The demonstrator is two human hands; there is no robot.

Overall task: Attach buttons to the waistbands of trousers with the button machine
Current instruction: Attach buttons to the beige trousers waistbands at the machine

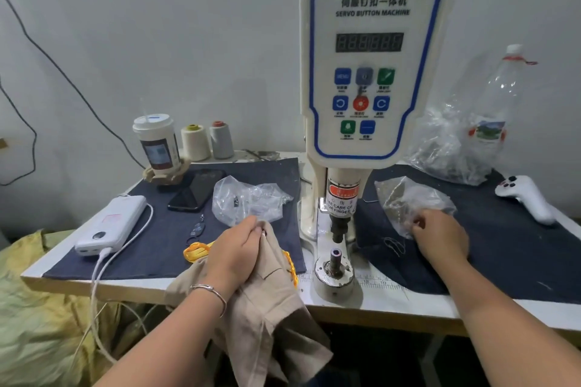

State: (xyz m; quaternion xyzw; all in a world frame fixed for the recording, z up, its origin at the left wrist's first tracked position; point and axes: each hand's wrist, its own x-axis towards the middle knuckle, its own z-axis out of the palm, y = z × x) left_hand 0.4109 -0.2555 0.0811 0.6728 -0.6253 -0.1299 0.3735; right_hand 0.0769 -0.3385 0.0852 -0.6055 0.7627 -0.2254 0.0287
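- Dark cloth [163, 248] covers the white worktable [393, 298].
- Left hand [234, 250] grips the beige trousers [267, 308] at the near edge, waistband bunched.
- Right hand [440, 236] pinches into a clear bag [408, 201], likely fetching a button.
- Next, I judge: seat it on the lower die [335, 258] of the button machine [371, 72].

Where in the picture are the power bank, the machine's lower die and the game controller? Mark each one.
power bank [110, 225], head view, middle of its white top face.
lower die [335, 256], head view, upright post on the machine's round base.
game controller [524, 196], head view, middle of its white body.
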